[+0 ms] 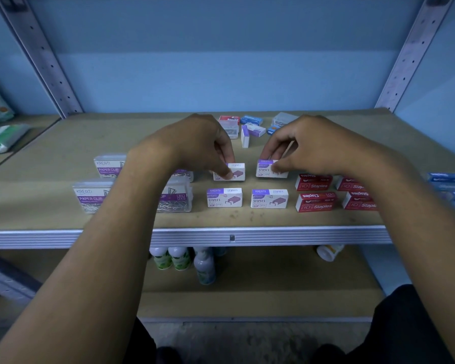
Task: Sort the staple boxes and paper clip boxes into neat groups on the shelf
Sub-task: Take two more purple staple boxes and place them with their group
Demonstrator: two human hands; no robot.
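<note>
While both forearms reach in over the front edge of the shelf [63, 143], the left hand [195, 143] pinches the back-left purple-and-white staple box [233, 172] between thumb and fingertips, the box lying directly under the fingers and resting on the shelf board. Beside it, the right hand [307, 145] grips the back-right purple-and-white staple box [269, 169] the same way, thumb on its front face and fingers behind, with the box a little tilted. Just in front of these two, toward the front edge, stand two more purple-and-white staple boxes [224, 197] side by side, apart from either hand. To the right of them, under the right forearm, sit four red staple boxes [316, 202] in two rows, and near the right edge lie blue boxes [447, 179], partly cut off by the arm. Toward the left, beneath the left forearm, clear paper clip boxes [93, 197] with purple labels stand in two rows, some partly hidden. Near the back edge, beyond both hands, lies a loose cluster of unsorted small boxes [252, 128] in red, blue, purple and clear plastic, one of them standing on end. On the lower shelf, white bottles [179, 258] stand close together.
</note>
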